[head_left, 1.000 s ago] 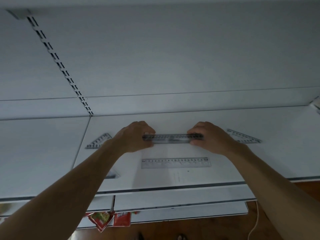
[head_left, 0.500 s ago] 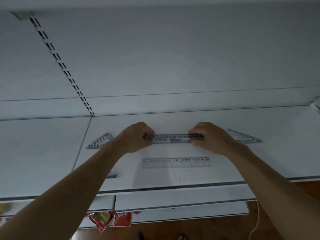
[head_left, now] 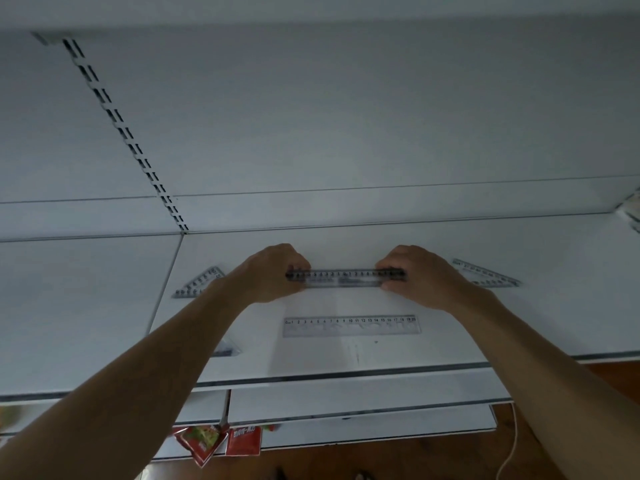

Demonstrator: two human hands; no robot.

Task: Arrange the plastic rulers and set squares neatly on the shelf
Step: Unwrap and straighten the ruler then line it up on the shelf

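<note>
Pinching opposite ends, left grip (head_left: pixel 277 273) and right grip (head_left: pixel 417 275) clamp the held ruler (head_left: pixel 346 277) mid-shelf (head_left: pixel 536 323), behind the loose ruler (head_left: pixel 351 325). Risk I see: letting go unevenly skews it; slick plastic slides toward the set squares (head_left: pixel 485 277).

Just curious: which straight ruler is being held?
The farther ruler, its ends held by the left hand and right hand; the nearer ruler lies free.

rulers (head_left: pixel 351 326): 2 | set squares (head_left: pixel 485 277): 3 (one half hidden) | red packets (head_left: pixel 244 441): 2
</note>
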